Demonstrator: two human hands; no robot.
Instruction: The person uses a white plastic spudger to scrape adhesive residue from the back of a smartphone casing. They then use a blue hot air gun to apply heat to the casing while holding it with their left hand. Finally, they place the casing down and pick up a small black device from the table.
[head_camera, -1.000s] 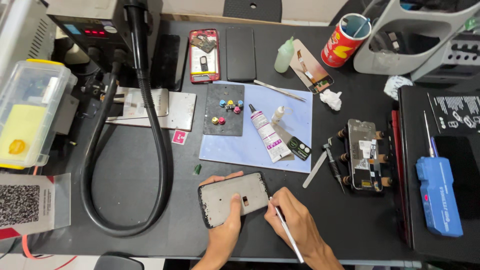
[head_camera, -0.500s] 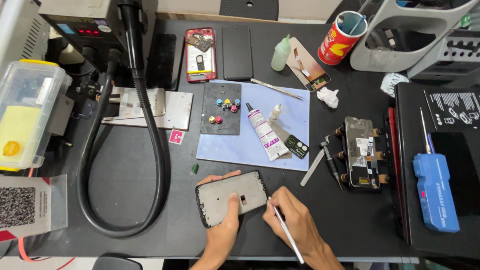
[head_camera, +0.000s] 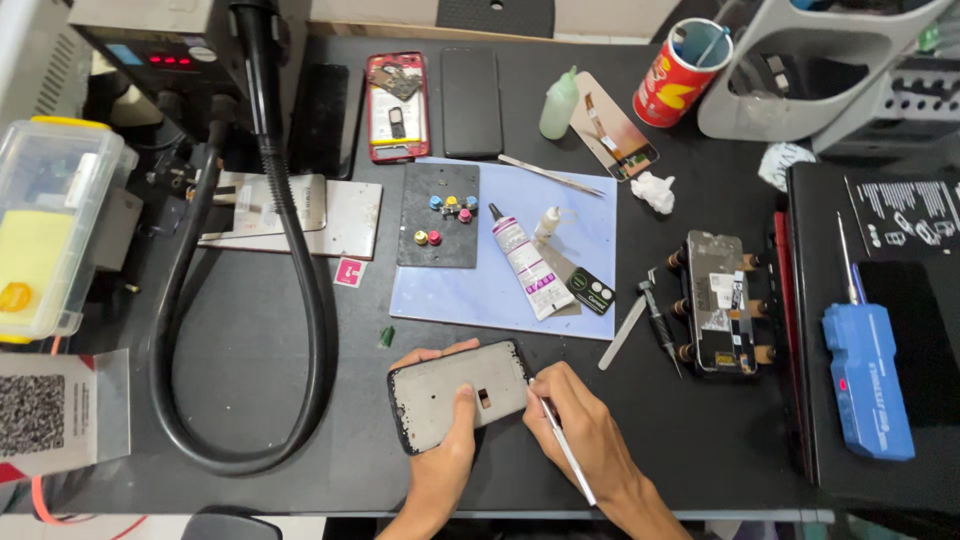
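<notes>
**Phone frame pinned, tool at its right edge**

Your left hand (head_camera: 450, 455) has its grip clamped on the phone frame (head_camera: 460, 393): thumb pressing down on the grey inner face, fingers curled over the far edge. Your right hand (head_camera: 580, 440) has its grip closed pencil-style on a thin metal tool (head_camera: 565, 450), tip touching the frame's right edge.

The frame lies flat near the front edge of the table (head_camera: 250, 400), just in front of the blue mat (head_camera: 590, 240).

Progress, as I read it: frame is stripped, no board or screen in it, inner face dull grey and speckled, so it looks like edge cleaning or scraping is mid-way. Nothing refitted yet.

Around it: a glue tube (head_camera: 522, 262), soft-walled with a black nozzle, lies on the mat beside a dark tray (head_camera: 438, 215) of coloured caps. Right of the mat, a clamped phone (head_camera: 716, 302) with several clips along its sides. Thick black hose (head_camera: 300, 330), rubbery, loops over the left side.
</notes>
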